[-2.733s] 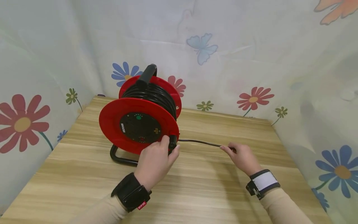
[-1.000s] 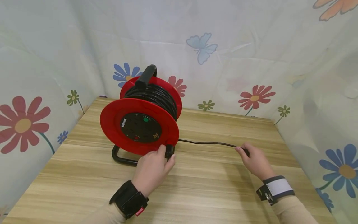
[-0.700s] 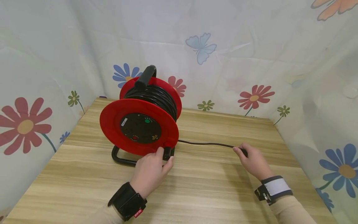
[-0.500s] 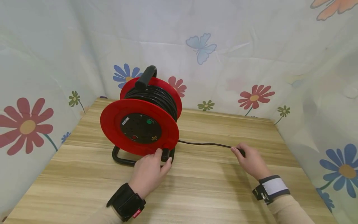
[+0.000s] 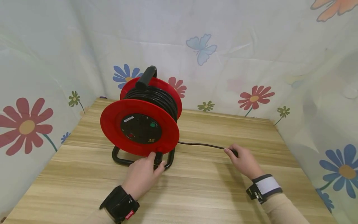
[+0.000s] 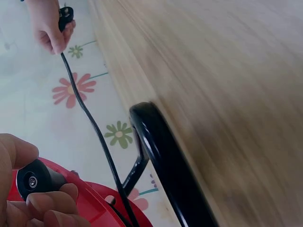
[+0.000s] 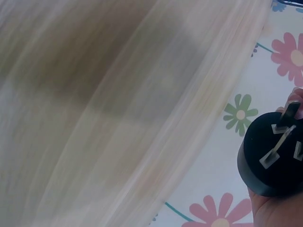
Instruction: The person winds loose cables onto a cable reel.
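A red cable reel (image 5: 141, 129) with black cable wound on it stands at the left of the table. My left hand (image 5: 141, 175) grips the black crank knob (image 5: 158, 158) low on the reel's front disc. In the left wrist view, thumb and fingers curl around that knob (image 6: 40, 180). From the reel's right side a black cord (image 5: 201, 144) runs out to my right hand (image 5: 244, 160), which holds its plug end (image 5: 235, 152) above the table. The right wrist view shows the plug's (image 7: 272, 156) face and metal pins; most of the fingers are hidden behind it.
The reel's black tube frame (image 5: 123, 161) rests on the wooden table (image 5: 201, 193), and its carry handle (image 5: 146, 77) rises on top. A flower-printed cloth (image 5: 229, 62) hangs around the table's back and sides.
The front disc has turned clockwise, and my left hand has swung down and left with the knob. My right hand moved right first, then back toward the reel with the plug.
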Motion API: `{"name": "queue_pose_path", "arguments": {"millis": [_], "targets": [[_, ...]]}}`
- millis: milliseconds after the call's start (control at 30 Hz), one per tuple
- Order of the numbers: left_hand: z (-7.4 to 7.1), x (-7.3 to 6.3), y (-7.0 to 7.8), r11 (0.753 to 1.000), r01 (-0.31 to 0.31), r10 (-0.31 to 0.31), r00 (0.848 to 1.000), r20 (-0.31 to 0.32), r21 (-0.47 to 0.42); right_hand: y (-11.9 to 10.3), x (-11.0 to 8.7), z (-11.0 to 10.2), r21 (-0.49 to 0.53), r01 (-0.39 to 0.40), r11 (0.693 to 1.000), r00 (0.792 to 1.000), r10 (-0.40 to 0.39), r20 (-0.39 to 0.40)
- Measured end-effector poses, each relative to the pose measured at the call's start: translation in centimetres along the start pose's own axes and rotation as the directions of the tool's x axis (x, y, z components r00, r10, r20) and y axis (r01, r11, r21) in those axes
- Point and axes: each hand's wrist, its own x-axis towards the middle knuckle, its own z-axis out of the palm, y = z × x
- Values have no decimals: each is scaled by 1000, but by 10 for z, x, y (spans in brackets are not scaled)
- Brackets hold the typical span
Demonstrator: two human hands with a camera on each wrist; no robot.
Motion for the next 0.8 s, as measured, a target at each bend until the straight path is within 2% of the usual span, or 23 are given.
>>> {"name": "queue_pose_path", "arguments": {"millis": [167,500,800], "targets": [[1,-2,-11,1000,2,-2,1000,2,-14,-6,4,7,-1,7,1000,1000,-7,12],[-3,-6,-30,1000,-17,18,999,-43,10,-19,13,22,5,27,1000,999,-27,42],[-5,-9,-42,999,-12,14,998,-55,40,-29,22,31,14,5,1000,997,-6,79]]}}
